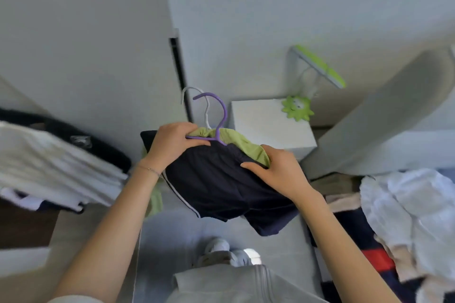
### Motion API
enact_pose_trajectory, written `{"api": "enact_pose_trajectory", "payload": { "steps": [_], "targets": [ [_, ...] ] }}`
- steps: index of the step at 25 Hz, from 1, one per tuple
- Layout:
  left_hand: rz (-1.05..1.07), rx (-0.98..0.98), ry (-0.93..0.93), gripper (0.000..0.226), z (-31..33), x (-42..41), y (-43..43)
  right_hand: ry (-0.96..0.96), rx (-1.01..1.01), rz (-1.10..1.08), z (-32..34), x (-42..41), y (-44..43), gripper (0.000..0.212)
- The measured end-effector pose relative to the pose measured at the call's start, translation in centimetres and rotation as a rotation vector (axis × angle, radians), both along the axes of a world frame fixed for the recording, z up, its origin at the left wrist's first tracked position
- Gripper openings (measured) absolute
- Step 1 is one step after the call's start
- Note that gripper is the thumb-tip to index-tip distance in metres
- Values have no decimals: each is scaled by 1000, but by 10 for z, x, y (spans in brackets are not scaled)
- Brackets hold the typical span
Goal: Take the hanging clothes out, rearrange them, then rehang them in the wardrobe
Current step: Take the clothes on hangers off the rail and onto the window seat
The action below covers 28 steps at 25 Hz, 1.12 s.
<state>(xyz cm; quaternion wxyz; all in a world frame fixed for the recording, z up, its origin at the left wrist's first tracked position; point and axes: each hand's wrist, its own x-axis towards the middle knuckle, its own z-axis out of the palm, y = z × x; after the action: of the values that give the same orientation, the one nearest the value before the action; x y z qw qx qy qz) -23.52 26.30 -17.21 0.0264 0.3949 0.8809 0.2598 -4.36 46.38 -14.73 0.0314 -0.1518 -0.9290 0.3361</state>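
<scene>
While left hand [172, 145] grips curved purple hanger [222, 110], right hand [275, 170] pinches navy shorts [221, 187] over green cloth [246, 145].

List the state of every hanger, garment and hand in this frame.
purple hanger: held in the air, hook free.
white hanger: behind the purple one, hook free.
dark shorts: held up, legs hanging.
green garment: bunched behind the shorts.
left hand: grips the purple hanger.
right hand: grips the shorts' waistband.

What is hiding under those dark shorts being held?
A green garment peeks out past the waistband and left edge of the dark shorts, with a purple hanger and a white hanger above. The shorts cover the rest of it.
</scene>
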Motion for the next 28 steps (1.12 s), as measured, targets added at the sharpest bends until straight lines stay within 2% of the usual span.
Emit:
{"api": "enact_pose_trajectory", "payload": {
  "steps": [3, 5, 11, 14, 16, 23, 28],
  "targets": [
    [-148, -4, -151, 52, -3, 3, 58, -25, 52, -243, -5, 24, 16, 65],
    [-243, -11, -223, 49, -4, 8, 93, -5, 45, -401, -8, 46, 23, 69],
    [-661, 18, -246, 51, 12, 68, 201, 66, 100, -820, 0, 135, 43, 51],
    [-841, 44, -226, 40, 22, 115, 251, 87, 60, -992, 5, 185, 60, 39],
    [-934, 82, -216, 25, 26, 154, 286, 120, 28, -1093, 8, 220, 75, 34],
    [-1008, 188, -132, 40, 23, 293, 414, 228, -89, -1335, 10, 347, 158, 38],
    [-1045, 211, -117, 27, 36, 380, 484, 278, -106, -1407, 11, 421, 220, 41]
  ]
}}
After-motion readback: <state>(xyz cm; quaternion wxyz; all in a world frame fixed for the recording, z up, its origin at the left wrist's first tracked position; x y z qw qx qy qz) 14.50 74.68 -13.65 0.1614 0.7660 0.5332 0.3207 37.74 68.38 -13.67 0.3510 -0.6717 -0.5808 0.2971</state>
